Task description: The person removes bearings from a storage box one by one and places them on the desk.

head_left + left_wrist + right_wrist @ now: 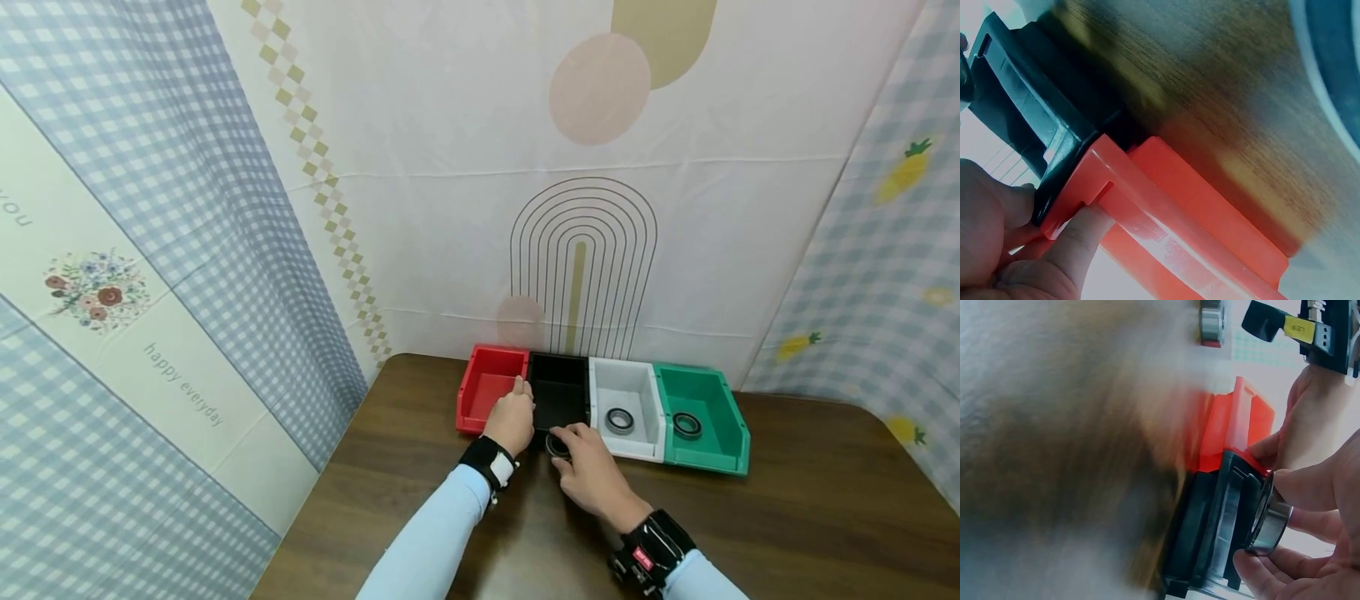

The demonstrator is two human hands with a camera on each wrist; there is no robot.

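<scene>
My left hand (pixel 512 423) grips the walls where the red bin (pixel 491 383) and black bin (pixel 558 387) meet. In the left wrist view its thumb lies against the red bin's front corner, with another finger by the black wall. A round metal ball bearing (pixel 1274 530) is pinched between thumb and fingers of my right hand (pixel 597 477), tilted at the black bin's front edge. The white bin (pixel 626 385) holds one bearing (pixel 619 431), and a dark-faced bearing (pixel 687 435) lies in the green bin (pixel 708 400).
The four bins stand side by side in a row near the back of the brown wooden table (pixel 810 517). Behind them hangs a pale patterned cloth (pixel 450 242), with blue checked cloth (pixel 225 167) on the left and more at right.
</scene>
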